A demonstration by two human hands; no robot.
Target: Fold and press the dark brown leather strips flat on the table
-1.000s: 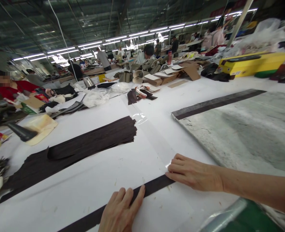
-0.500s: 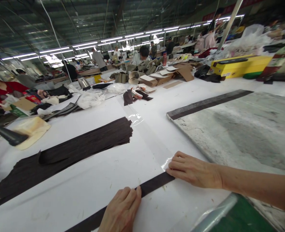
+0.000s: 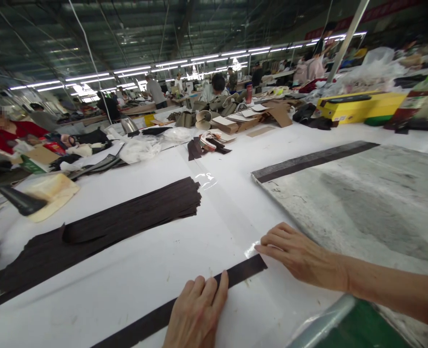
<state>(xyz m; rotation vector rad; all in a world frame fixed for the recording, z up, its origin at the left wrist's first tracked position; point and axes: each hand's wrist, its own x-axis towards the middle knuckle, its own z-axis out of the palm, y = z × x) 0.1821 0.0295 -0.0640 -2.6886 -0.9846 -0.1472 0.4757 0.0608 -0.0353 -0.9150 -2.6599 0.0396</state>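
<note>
A long dark brown strip (image 3: 243,271) lies flat on the white table, running from the lower left to an end near the middle. My left hand (image 3: 199,309) rests on it, fingers stretched out over the strip and pressing it down. Just past the strip's far end is my right hand (image 3: 301,253), its fingers extended and apart from the strip, with nothing seen in them. Farther left lies a layered stack of similar dark strips (image 3: 126,217), ragged at its right end.
A grey-white stained board (image 3: 344,203) with a dark strip (image 3: 315,160) along its edge is at right. A green sheet (image 3: 366,328) lies below my right forearm. Left stands a yellowed container with a black handle (image 3: 50,195). A yellow box (image 3: 355,107) and scraps sit behind; people work beyond.
My left hand has slid right along the strip. My right hand has come off the strip's end, moving slightly right, and its fingers have straightened. The strip's end is now uncovered.
</note>
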